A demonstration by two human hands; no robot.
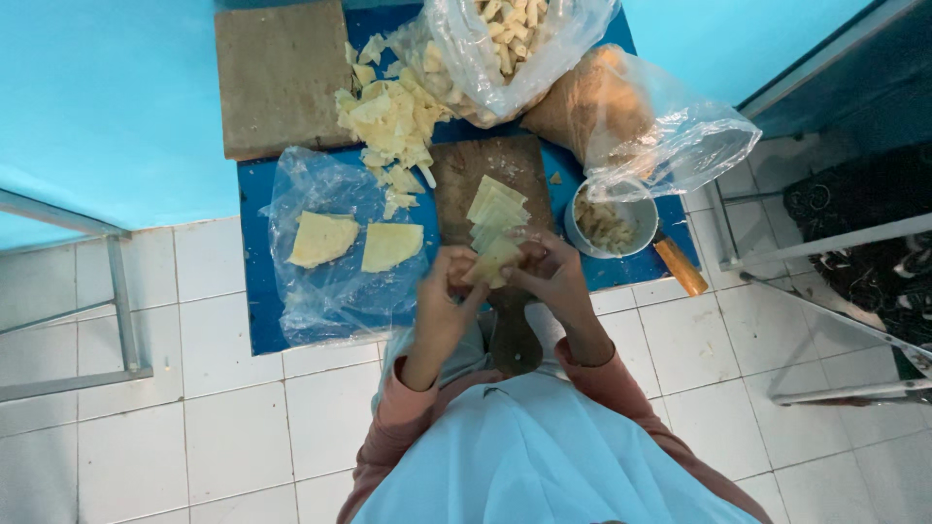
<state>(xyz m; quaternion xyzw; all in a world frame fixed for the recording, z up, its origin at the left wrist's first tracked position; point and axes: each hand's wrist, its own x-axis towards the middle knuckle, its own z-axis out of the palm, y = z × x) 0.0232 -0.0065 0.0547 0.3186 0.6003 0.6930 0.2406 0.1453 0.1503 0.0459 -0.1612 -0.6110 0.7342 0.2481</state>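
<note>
Plastic lay in several places on the blue bench (254,291) in the head view. A clear bag (515,49) stood at the far edge, its mouth open and packed with pale, stubby cut pieces. Just to the right of it a second clear bag (641,126) lay on its side over a brown lump, its loose open end reaching down to the rim of a round metal bowl (612,225) that held pale scraps. At the near left a flat, crinkled clear plastic sheet (330,243) was spread out, and two pale yellow slabs (354,243) rested on it side by side, apart. A heap of thin yellow shavings (393,126) lay between the far bag and a bare brown board (277,78) at the far left. A knife's orange-brown handle (680,267) stuck out past the bowl.

Both forearms, in pink sleeves, reached forward over a dark wooden cutting board (490,175). The left hand (442,296) and the right hand (553,277) met over the board's near end, fingers curled inward. Each grip was clenched on the near end of a fanned stack of thin yellow slices (495,228), pinched between the two hands, while its far end rested on the board.
</note>
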